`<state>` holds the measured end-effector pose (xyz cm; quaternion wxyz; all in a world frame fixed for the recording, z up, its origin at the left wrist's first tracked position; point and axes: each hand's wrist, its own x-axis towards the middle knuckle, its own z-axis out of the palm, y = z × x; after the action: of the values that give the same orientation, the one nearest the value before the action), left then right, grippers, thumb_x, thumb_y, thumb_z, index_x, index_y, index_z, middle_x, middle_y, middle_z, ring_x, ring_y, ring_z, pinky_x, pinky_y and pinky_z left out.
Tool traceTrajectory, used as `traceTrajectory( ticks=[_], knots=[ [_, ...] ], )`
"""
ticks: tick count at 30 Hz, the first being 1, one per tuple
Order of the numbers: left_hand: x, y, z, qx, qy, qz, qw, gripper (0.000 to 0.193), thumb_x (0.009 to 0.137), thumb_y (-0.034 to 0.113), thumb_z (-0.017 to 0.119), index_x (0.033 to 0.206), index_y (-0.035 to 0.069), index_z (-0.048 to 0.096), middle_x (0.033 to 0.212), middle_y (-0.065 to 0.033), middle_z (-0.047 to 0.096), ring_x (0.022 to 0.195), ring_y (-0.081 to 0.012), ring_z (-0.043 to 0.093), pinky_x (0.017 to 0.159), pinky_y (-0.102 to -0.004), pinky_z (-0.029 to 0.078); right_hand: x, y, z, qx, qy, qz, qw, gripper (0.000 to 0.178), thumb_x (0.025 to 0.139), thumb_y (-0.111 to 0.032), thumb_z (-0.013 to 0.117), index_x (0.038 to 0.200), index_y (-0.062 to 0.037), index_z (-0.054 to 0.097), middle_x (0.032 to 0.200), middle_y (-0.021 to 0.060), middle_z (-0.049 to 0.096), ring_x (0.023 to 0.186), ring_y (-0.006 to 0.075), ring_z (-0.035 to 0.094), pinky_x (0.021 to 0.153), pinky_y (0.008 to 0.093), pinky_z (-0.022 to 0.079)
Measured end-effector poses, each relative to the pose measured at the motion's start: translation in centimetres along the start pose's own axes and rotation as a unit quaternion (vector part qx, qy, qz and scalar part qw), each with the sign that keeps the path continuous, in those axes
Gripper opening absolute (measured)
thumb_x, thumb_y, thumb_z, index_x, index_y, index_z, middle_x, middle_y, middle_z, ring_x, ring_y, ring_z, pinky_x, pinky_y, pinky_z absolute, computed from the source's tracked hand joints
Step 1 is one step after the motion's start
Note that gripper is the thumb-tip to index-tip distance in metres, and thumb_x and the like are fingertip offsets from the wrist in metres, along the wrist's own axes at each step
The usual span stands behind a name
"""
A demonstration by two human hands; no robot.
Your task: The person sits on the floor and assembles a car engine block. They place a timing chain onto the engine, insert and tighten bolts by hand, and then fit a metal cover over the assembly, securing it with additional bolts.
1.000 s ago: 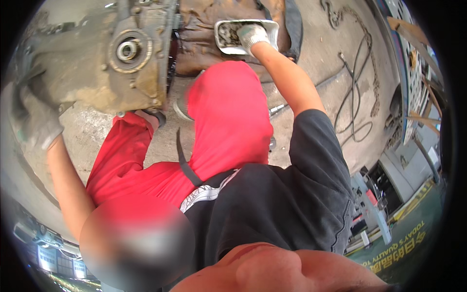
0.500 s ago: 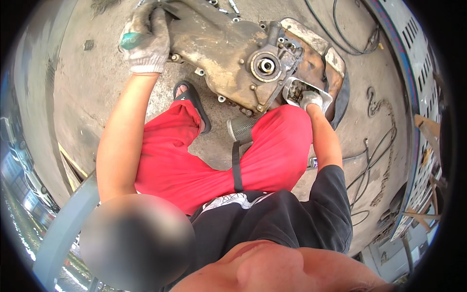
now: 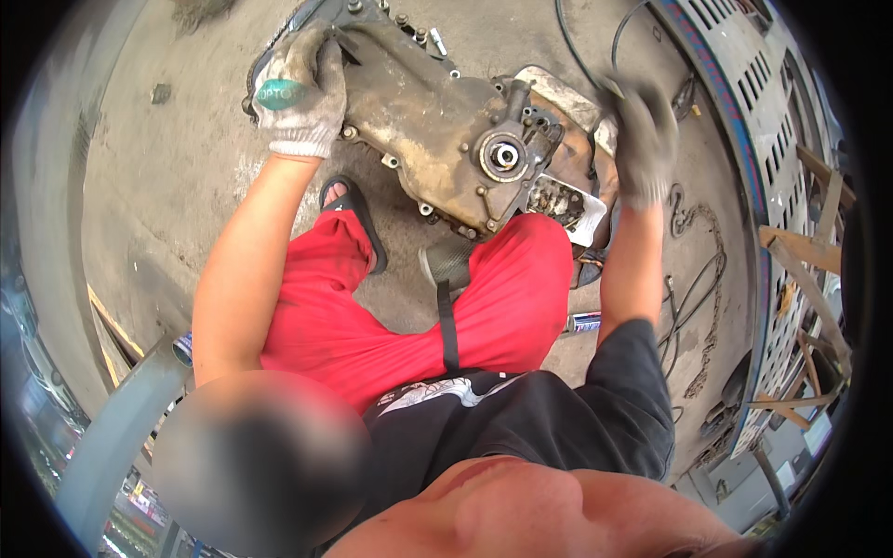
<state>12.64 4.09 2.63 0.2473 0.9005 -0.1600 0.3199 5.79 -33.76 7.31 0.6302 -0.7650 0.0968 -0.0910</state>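
Observation:
A greasy metal engine cover (image 3: 419,121) with a round bearing-like hub lies tilted across the floor before my knees. My left hand (image 3: 302,93), in a soiled knit glove with a green patch, is closed round its upper left end. A dark pointed piece beside those fingers cannot be made out clearly. My right hand (image 3: 644,139), also gloved, is raised to the right of the cover; motion smears its fingers, and what they hold, if anything, is unclear. Below it, a white open container (image 3: 588,221) of small metal parts sits beside the cover, partly behind my right knee.
A worn brown-and-white piece (image 3: 567,98) lies behind the cover's right side. Black cables (image 3: 684,316) and a rusty chain (image 3: 716,279) trail over the floor at right, before a slotted metal frame (image 3: 767,102). A can (image 3: 584,323) lies by my right knee.
My right hand has come out of the white container and moved up and right. My left hand stays on the engine cover. The whole view has shifted slightly.

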Motion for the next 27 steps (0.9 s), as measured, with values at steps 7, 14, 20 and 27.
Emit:
traceTrajectory(
  ticks=[7, 14, 20, 27],
  knots=[
    [0.0, -0.1, 0.0, -0.008, 0.001, -0.019, 1.000, 0.024, 0.094, 0.012, 0.070, 0.116, 0.003, 0.074, 0.112, -0.0202, 0.076, 0.107, -0.0374, 0.073, 0.097, -0.0445, 0.056, 16.5, -3.6, 20.3, -0.183, -0.276, -0.040, 0.943, 0.043, 0.094, -0.039, 0.063, 0.117, -0.0040, 0.075, 0.104, 0.0121, 0.078, 0.094, 0.0216, 0.072, 0.087, 0.0376, 0.056],
    [0.3, 0.4, -0.2, -0.002, 0.010, -0.021, 1.000, 0.025, 0.091, 0.010, 0.073, 0.116, 0.005, 0.073, 0.111, -0.0177, 0.076, 0.105, -0.0363, 0.073, 0.095, -0.0452, 0.058, 18.2, -2.4, 24.8, -0.264, -0.327, -0.002, 0.907, 0.044, 0.093, -0.040, 0.060, 0.115, -0.0054, 0.076, 0.110, 0.0152, 0.078, 0.104, 0.0282, 0.072, 0.093, 0.0401, 0.053],
    [0.4, 0.4, -0.9, 0.014, -0.002, -0.021, 1.000, 0.024, 0.089, 0.012, 0.074, 0.113, 0.009, 0.075, 0.106, -0.0156, 0.076, 0.098, -0.0359, 0.074, 0.089, -0.0448, 0.060, 17.0, -4.8, 25.5, -0.415, -0.378, -0.129, 0.818, 0.046, 0.095, -0.041, 0.062, 0.122, -0.0059, 0.075, 0.120, 0.0216, 0.074, 0.116, 0.0358, 0.070, 0.100, 0.0455, 0.052],
    [0.9, 0.8, -1.3, 0.055, -0.001, -0.004, 0.998, 0.029, 0.085, 0.012, 0.071, 0.114, 0.012, 0.075, 0.111, -0.0107, 0.076, 0.100, -0.0339, 0.073, 0.088, -0.0435, 0.059, 16.0, -6.6, 26.3, -0.466, -0.324, -0.139, 0.812, 0.033, 0.098, -0.031, 0.062, 0.117, -0.0080, 0.075, 0.116, 0.0199, 0.075, 0.108, 0.0373, 0.072, 0.094, 0.0457, 0.055]
  ],
)
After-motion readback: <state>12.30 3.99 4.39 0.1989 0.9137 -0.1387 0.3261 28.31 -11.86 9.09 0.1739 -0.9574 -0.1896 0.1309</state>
